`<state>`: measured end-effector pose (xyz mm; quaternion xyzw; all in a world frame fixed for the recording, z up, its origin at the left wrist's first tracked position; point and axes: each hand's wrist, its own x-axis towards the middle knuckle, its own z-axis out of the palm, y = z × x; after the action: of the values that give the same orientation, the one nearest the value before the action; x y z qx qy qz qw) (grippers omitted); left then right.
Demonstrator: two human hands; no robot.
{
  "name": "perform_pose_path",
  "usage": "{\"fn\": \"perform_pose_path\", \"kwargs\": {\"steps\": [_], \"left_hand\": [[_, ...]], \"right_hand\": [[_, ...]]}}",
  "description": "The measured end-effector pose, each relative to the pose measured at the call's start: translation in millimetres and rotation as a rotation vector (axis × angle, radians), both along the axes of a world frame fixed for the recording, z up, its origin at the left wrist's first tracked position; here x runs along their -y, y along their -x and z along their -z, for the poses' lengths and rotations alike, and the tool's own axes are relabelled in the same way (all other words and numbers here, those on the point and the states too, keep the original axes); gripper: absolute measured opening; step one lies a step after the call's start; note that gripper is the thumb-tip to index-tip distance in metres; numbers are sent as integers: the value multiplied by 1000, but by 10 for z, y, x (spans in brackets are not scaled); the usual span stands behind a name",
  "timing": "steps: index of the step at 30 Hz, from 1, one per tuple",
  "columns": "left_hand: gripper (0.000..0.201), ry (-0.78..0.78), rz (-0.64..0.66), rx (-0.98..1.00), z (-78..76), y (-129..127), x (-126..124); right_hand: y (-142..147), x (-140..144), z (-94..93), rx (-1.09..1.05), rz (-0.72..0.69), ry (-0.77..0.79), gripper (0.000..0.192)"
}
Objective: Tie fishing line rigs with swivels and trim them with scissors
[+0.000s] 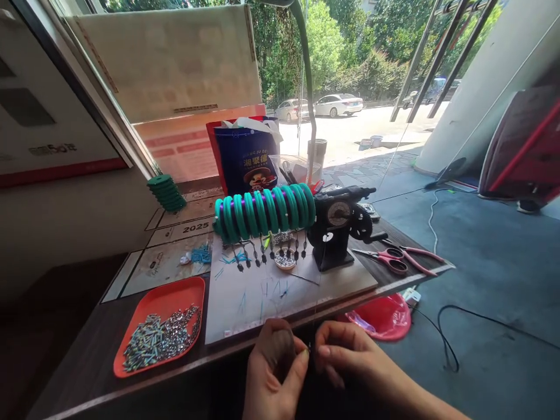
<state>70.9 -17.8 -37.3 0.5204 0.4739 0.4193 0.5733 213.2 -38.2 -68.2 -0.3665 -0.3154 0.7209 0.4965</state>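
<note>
Left hand: the left hand (273,367) sits just below the near table edge, fingers curled narrow, thumb and forefinger pinched on something too small to name.
Right hand: the right hand (345,356) is just beside it, fingertips almost meeting the left's, pinched narrow at the same spot.
Thread: a thin dark thread (315,291) runs from the pinch point up across the board to the black winding machine (339,230).
Board: the pale work board (280,291) reaches the table's front edge, directly ahead of both hands.
Spool row: a row of green rings (265,211) on a rod lies across the board's far side, small weights hanging under it.
Dish: a small round dish of beads (285,259) stands under the rings.
Tray: an orange tray (164,300) of metal pieces lies left of the board, near the front edge.
Scissors: pink-handled scissors (400,259) lie at the right corner of the table (87,361).
Basin: a red basin (385,315) sits under the table's right edge.
Open room: bare grey floor spreads to the right, crossed by a black cable (446,344).
</note>
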Motion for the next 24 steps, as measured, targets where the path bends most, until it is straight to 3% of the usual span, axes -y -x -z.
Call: {"fn": "perform_pose_path", "kwargs": {"steps": [8,13,19,21,24], "left_hand": [[24,-61,62,-84,-54,31,-14],[21,-131,46,-140,-40,46,-19],[18,-18,30,-50,6,48,-27],[19,-3,24,-53,17,49,-30],[17,-34,16,-75,-8,44,-30]], "right_hand": [[66,-96,-168,41,-5,-49,32],[75,-104,-197,192,31,-65,29],[46,4,-167,439,-21,-195,25],[37,52,-143,660,-28,-294,21],[48,94,-137,1070,51,-655,24]]}}
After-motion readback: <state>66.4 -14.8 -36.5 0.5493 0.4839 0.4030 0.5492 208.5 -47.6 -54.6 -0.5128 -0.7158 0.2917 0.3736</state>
